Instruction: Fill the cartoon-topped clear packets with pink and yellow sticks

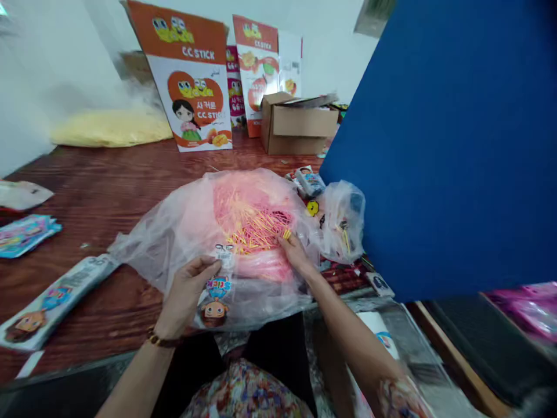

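A big clear plastic bag [174, 232] lies on the brown wooden floor [113, 180] in front of me, full of thin pink and yellow sticks [252, 217]. My left hand [185, 296] pinches a narrow printed packet [217, 287] with a cartoon face, held upright at the bag's near edge. My right hand [293, 249] reaches into the bag's mouth, its fingers closed on a few yellow sticks. A bracelet sits on my left wrist.
A large blue board [448, 145] fills the right side. Printed "CC STICK" cartons [191, 81] and an open cardboard box [298, 122] stand at the back. A long packet [52, 302] lies left; a smaller plastic bag [343, 220] and small packets lie right.
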Tool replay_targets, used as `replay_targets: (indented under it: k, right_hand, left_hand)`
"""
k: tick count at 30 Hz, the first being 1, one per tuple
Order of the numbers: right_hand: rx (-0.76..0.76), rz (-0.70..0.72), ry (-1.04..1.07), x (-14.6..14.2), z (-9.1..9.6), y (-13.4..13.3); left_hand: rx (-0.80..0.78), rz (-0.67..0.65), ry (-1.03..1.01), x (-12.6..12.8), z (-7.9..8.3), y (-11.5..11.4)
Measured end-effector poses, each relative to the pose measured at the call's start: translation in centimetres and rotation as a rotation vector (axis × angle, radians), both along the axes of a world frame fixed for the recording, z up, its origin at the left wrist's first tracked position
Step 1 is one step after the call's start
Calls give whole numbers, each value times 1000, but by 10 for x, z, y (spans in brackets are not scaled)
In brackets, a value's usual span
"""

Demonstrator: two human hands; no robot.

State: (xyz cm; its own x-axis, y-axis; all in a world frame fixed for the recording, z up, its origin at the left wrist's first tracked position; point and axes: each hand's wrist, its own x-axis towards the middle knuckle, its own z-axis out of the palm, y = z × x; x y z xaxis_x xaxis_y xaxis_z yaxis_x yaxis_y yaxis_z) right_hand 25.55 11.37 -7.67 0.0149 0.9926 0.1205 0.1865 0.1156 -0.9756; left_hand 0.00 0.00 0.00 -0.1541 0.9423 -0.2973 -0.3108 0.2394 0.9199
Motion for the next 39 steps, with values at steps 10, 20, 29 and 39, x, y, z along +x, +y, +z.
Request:
replay_targets:
  k: [10, 20, 29, 39]
  right_hand:
    - [-221, 199, 539, -20, 50, 2]
    - [-138, 410, 497, -42, 65, -17]
    - [-9, 353, 526, -61, 87, -29]
    - [235, 515, -283, -79, 112, -39]
  left_hand:
    - [19, -133, 101, 1, 13, 8]
    - [71, -156, 132, -2, 11, 9]
    - [93, -153, 203, 3, 12, 9]
    - [27, -206, 315, -6, 15, 11]
